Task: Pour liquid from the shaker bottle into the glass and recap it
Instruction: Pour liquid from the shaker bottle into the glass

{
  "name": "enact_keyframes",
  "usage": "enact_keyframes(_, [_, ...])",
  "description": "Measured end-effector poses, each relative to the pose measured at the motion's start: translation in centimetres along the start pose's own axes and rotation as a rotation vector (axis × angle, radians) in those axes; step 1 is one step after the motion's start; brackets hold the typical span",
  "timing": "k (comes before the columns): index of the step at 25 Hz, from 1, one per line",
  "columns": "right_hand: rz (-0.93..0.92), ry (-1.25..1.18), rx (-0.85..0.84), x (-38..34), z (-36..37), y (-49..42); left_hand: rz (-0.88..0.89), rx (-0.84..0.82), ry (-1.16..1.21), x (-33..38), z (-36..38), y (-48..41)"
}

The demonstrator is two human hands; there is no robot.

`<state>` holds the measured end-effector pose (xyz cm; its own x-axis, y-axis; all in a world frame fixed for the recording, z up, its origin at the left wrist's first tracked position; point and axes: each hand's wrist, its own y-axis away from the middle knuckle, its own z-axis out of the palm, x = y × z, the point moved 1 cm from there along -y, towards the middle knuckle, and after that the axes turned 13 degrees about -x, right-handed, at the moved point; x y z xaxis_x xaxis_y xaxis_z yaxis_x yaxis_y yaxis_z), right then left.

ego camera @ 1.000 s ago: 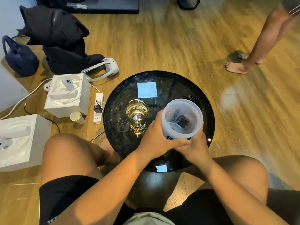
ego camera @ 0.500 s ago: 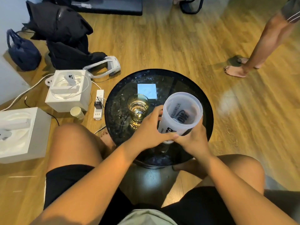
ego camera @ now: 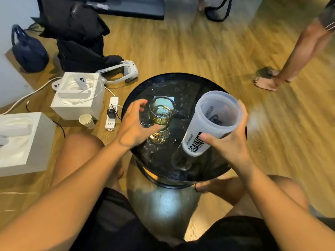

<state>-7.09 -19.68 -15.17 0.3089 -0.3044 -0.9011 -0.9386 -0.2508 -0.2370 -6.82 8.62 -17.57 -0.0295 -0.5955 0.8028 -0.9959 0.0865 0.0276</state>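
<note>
shaker bottle (ego camera: 194, 132), partial lettering "gain"

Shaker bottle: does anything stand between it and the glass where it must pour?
Nothing visible does. The right hand holds the shaker bottle right of the glass, with only table surface between them. The left hand is at the glass's left, outside that path.

A round black table (ego camera: 190, 86) stands on glossy wood floor (ego camera: 199, 48); pale wall (ego camera: 10, 13) at left.
</note>
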Motion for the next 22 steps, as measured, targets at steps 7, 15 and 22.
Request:
enact_keyframes(7, [-0.047, 0.167, -0.058, -1.7, -0.3, -2.9, -0.055, -0.166, 0.036, -2.8, 1.9, -5.4])
enact_keyframes(15, [0.080, 0.308, -0.256, -3.4, -0.5, -6.1, 0.021, -0.300, 0.059, -3.6, 1.4, -7.2])
enact_keyframes(22, [0.182, 0.474, -0.368, -4.1, -0.7, -7.2, 0.087, -0.227, -0.012, -2.8, 1.9, -7.6])
